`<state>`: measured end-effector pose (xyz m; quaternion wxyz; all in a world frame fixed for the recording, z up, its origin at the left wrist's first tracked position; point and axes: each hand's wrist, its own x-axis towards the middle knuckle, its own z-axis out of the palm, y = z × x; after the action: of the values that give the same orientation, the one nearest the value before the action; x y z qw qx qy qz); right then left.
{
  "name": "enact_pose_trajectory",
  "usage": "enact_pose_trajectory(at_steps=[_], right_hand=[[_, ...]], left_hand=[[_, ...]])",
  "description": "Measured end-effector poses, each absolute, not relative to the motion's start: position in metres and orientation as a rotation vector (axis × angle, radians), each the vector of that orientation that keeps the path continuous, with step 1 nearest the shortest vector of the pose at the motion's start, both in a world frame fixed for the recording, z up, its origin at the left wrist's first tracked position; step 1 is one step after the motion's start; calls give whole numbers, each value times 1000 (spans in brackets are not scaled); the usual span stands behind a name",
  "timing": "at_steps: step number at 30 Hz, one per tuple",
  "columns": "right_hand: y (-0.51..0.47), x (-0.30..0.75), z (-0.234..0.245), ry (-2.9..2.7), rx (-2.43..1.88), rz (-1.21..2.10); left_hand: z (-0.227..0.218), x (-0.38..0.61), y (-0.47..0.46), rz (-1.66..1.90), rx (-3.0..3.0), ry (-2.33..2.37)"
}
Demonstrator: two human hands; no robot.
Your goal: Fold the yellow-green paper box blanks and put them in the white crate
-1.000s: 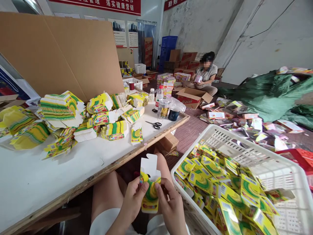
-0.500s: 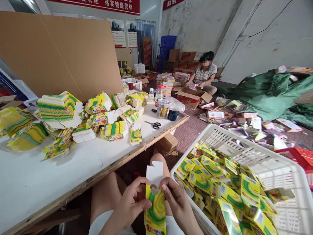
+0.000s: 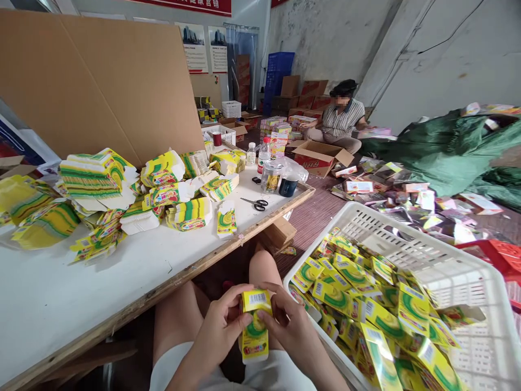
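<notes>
Over my lap, a small yellow-and-green carton (image 3: 255, 345) is held upright between both hands, its barcoded top end folded over. My left hand (image 3: 222, 323) grips its left side, with the thumb on the front. On the right side my right hand (image 3: 285, 320) holds it, thumb pressed just below the barcode flap. The fingers behind the carton are partly hidden. To the right stands a white plastic basket (image 3: 411, 244) holding many similar cartons (image 3: 378, 320). Flat stacked cartons (image 3: 97, 179) lie in bundles on the white table (image 3: 134, 277) to the left.
Scissors (image 3: 255, 204), a dark mug (image 3: 288, 186), a jar (image 3: 271, 178) and a red-capped bottle (image 3: 264, 153) stand near the table's far corner. A big cardboard sheet (image 3: 101, 81) rises behind. A co-worker (image 3: 342, 117) sits by an open box (image 3: 319, 158); loose boxes (image 3: 391, 190) cover the floor.
The carton's white open top flap has been folded down, and the barcode now faces me. Both hands have shifted slightly upward. The co-worker has turned, with one arm reaching toward the green sacks.
</notes>
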<state>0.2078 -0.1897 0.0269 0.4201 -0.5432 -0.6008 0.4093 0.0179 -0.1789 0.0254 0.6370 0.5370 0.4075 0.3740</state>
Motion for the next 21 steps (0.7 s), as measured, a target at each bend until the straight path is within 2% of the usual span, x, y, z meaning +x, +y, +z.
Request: enact_pose_trajectory(at_steps=[7, 15, 21], right_hand=[[-184, 196, 11, -1501, -1475, 955], [-184, 210, 21, -1460, -1364, 916], [-186, 220, 15, -1212, -1258, 1069]], left_hand=[[28, 21, -181, 830, 1175, 892], [29, 23, -175, 836, 1054, 913], [26, 40, -167, 864, 1099, 843]])
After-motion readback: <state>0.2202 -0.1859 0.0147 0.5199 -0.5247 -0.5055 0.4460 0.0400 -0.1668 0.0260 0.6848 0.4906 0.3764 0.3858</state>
